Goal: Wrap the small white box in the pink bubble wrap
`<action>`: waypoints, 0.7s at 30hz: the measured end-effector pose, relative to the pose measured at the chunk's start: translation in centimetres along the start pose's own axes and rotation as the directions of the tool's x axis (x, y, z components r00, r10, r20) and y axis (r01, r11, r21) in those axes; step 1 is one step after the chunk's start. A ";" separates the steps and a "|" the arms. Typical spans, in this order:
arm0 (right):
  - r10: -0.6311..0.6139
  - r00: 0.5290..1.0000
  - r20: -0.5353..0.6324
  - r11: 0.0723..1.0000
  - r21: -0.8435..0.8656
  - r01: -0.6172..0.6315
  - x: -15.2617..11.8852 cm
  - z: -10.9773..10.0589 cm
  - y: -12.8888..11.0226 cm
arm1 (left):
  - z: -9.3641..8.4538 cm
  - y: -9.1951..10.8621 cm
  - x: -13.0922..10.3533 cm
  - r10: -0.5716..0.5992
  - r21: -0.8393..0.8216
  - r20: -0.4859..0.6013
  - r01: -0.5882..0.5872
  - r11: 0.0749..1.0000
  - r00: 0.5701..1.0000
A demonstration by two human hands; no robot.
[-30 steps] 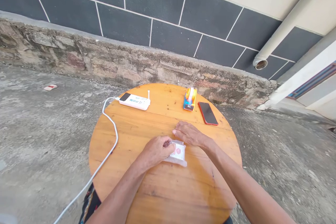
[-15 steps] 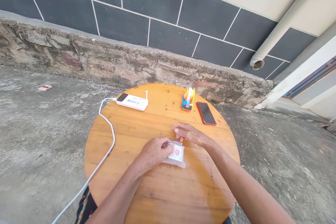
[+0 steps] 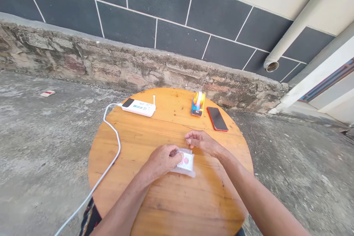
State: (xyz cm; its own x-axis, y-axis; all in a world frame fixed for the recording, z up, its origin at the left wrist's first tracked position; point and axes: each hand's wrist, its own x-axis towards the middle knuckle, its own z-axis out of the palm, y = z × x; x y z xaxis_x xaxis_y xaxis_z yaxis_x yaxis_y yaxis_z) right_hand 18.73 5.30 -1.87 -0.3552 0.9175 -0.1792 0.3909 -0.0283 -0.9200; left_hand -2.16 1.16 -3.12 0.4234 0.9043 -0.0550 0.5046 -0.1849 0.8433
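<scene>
Wrapped packet [image 3: 186, 163] flat on desk [image 3: 177, 202], just below centre of frame. Sits right of left hand [image 3: 163, 158], below right hand [image 3: 204, 143]. Nearer: left, already in contact.

Gripping packet by its left side with left hand, thumb on top over white face with pink print, other fingers curled and partly hidden. Right: just above packet's upper right edge in frame, fingers bent and slightly parted, thumb close to them; looks apart from packet, can't confirm gap. Can't tell if holding anything thin.

Long axis: can't call, left part hidden under left hand. Right edge runs roughly up-down in frame, tilted slightly.

Farther up in frame, well apart from packet: tape dispenser [image 3: 198, 105] above right hand, phone [image 3: 217, 118] to upper right, white gadget [image 3: 139, 107] to upper left.

Versus half a second ago: nearly identical, only right hand a touch further right. Versus a second ago: fingers of right hand now more bent, less flat. Same grip on packet throughout. Whole view slid a little, probably from head motion.
</scene>
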 end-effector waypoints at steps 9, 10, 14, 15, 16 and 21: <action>-0.124 0.984 -0.128 0.992 -0.018 0.123 -0.4 0.8 -0.6 | -0.1 0.1 0.1 -0.012 0.018 -0.027 0.012 1.000 1.000; -0.135 0.982 -0.136 0.991 -0.028 0.132 -0.6 1.0 -0.8 | -0.1 0.1 0.1 -0.022 0.016 -0.033 0.022 1.000 0.999; -0.164 0.976 -0.143 0.985 -0.076 0.154 -1.9 1.7 -1.8 | 0.0 0.1 0.2 -0.043 0.010 -0.044 0.044 0.999 0.998; -0.181 0.972 -0.146 0.980 -0.105 0.167 -2.3 2.0 -2.0 | 0.0 0.1 0.2 -0.045 0.011 -0.041 0.046 0.999 0.998; -0.203 0.967 -0.155 0.973 -0.141 0.181 -2.7 2.2 -2.1 | 0.0 0.1 0.2 -0.045 0.009 -0.040 0.046 0.999 0.998; -0.288 0.934 -0.210 0.931 -0.289 0.222 -4.2 3.4 -2.3 | -0.1 0.3 0.1 -0.042 -0.003 -0.040 0.042 0.999 0.998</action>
State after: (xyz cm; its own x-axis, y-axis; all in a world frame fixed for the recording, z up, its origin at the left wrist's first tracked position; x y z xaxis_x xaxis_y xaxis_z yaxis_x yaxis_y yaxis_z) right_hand 16.48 0.15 -0.16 -0.2658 0.9488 0.1707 0.5306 0.2918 -0.7958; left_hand -2.05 1.21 -2.83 0.3713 0.9259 -0.0693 0.5200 -0.1455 0.8417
